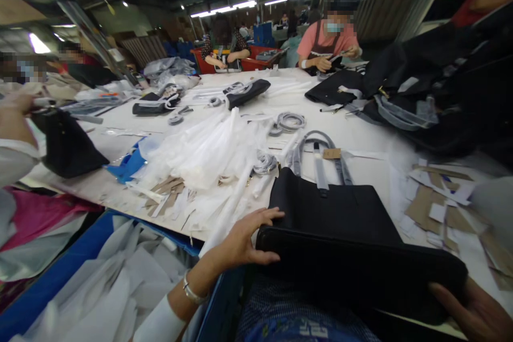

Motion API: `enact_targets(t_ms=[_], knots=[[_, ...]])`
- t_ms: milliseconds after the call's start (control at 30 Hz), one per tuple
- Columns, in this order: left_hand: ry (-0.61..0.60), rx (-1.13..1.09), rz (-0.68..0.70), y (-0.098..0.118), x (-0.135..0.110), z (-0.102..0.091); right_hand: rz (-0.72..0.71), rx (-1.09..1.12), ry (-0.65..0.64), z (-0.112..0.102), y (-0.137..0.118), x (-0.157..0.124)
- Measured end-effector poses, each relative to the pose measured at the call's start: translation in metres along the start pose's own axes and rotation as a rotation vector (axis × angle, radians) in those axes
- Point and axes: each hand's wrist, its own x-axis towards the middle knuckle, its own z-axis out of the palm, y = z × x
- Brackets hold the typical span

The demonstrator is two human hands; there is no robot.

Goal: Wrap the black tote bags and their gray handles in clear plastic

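Observation:
A black handbag (340, 224) with grey straps (320, 152) lies flat at the table's near edge, its base toward me. My left hand (244, 238) grips the bag's left bottom corner, fingers curled over the edge. My right hand (475, 307) holds the bag's right bottom corner from below, mostly hidden under it. A silver bracelet (191, 291) sits on my left wrist.
A heap of clear plastic wrapping (208, 149) and cardboard scraps (166, 192) lie left of the bag; more scraps (436, 203) right. A blue bin of paper (100, 278) stands below the table edge. Other people work at the left (20, 117) and far side (328, 37). Black bags pile up at right (452, 80).

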Motion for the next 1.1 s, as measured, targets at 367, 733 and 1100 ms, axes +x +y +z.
enact_targets(t_ms=[367, 733, 1100], knots=[[0.093, 0.255, -0.529, -0.027, 0.011, 0.032, 0.093, 0.01, -0.009, 0.012, -0.062, 0.004], [0.102, 0.554, -0.669, -0.023, 0.03, 0.045, -0.49, -0.401, 0.265, 0.011, -0.106, -0.008], [0.071, 0.716, 0.124, 0.03, 0.046, 0.1, -0.699, -0.517, 0.127, 0.048, -0.096, -0.006]])
